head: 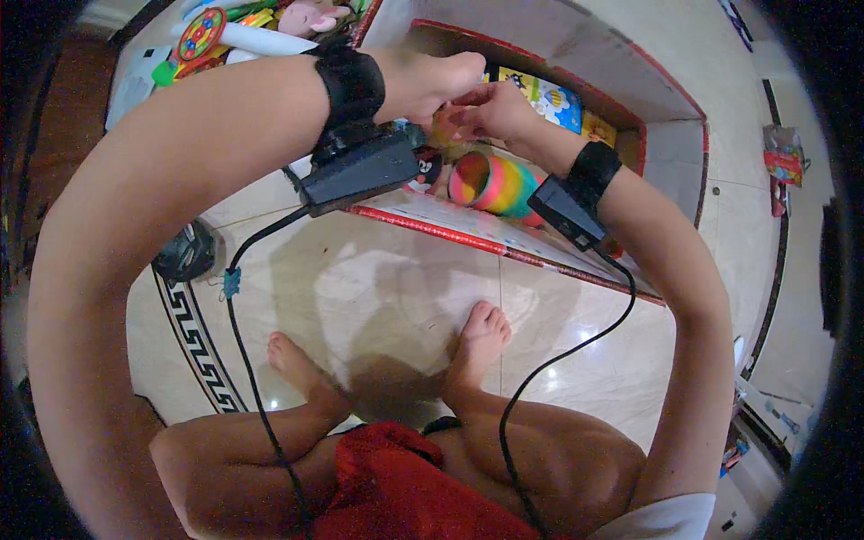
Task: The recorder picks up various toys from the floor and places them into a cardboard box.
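Observation:
Over an open box [432,233] with red-edged walls, my two hands meet near its far left part. My right hand [499,111] has its fingers closed on a small orange, see-through item [447,128], blurred and partly hidden. My left hand [432,77] is curled right beside it, with its fingertips turned away from view, so its grip cannot be told. Just below the hands, a rainbow coil spring toy [503,185] lies on its side in the box. Left of the spring is a small black toy figure [426,165] with a white-and-dark face.
Colourful picture books [550,101] lie in the box's far part. At upper left are heaped toys, among them a pink plush toy [307,17] and a round dartboard-like toy [201,34]. Black cables [236,324] run from both wrist devices. A dark object [185,253] stands on the tiled floor.

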The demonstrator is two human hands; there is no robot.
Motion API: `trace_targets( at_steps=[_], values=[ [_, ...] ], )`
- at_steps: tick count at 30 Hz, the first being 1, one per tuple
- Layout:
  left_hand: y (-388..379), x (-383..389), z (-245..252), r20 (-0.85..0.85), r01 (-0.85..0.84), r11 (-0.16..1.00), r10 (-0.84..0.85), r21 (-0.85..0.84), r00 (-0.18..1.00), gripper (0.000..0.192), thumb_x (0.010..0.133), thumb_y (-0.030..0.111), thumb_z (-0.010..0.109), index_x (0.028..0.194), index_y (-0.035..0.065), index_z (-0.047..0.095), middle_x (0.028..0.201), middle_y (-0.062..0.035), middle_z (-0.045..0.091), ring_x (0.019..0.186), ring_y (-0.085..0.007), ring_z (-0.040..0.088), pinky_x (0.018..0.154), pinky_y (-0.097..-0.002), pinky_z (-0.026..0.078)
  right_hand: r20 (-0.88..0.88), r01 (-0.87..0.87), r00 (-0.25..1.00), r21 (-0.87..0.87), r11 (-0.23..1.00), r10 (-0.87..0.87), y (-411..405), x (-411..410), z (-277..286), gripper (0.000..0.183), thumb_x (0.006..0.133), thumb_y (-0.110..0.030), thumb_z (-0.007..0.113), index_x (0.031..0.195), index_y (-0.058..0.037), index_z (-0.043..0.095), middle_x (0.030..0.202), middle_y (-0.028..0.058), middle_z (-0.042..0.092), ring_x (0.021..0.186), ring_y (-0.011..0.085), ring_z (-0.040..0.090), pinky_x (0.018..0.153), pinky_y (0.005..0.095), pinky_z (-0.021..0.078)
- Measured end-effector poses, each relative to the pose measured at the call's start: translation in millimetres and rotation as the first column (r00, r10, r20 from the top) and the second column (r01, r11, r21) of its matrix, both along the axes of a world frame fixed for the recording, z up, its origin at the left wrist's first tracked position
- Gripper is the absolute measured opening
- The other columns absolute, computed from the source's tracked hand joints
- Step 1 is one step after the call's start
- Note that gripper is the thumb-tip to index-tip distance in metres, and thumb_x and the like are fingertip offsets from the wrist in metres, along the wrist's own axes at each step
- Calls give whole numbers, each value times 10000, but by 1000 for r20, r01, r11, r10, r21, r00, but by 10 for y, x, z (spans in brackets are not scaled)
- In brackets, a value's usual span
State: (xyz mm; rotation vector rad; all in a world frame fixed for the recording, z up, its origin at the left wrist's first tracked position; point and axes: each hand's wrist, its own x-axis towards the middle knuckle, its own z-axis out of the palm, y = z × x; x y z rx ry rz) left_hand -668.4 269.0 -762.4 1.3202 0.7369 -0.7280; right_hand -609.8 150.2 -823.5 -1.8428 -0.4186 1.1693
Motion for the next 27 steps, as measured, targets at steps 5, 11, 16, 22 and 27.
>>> trace_targets(
  at_steps=[5,11,16,22,27],
  values=[
    [214,36,-318,109,146,986,-137,-84,985,434,868,409,304,960,14,455,857,-130,522,778,-221,536,720,-393,444,190,-82,979,13,997,78,28,-50,-88,322,696,-69,682,992,43,620,852,135,653,693,184,624,616,298,504],
    [256,-122,407,252,72,981,-25,-179,967,447,884,427,332,1024,28,477,978,-138,535,867,-227,537,801,-377,433,110,-75,990,-68,995,82,104,-29,356,288,794,-5,539,1078,39,553,976,86,601,867,145,561,779,255,452],
    [601,-668,1324,538,7,993,58,-118,841,528,927,406,305,1191,-46,379,1205,-180,440,1120,-263,422,989,-355,309,-164,194,976,379,905,-140,286,-180,1195,262,883,-198,463,943,5,617,852,64,620,749,160,576,674,274,468],
    [1334,-1724,1654,715,-104,967,243,-233,656,590,947,371,242,1309,-94,243,1328,-217,338,1225,-312,362,1054,-386,269,102,-18,993,641,768,-62,801,-1158,2078,341,906,-197,439,1153,35,478,1100,152,552,1049,215,537,927,326,418],
    [1734,-2809,1857,703,-378,884,454,-277,547,590,943,396,244,1311,-63,285,1336,-187,356,1218,-295,382,1041,-404,292,122,-115,992,847,519,21,1474,-2005,2465,395,887,-232,460,1158,56,446,1090,186,526,1075,270,507,962,366,380]
  ],
)
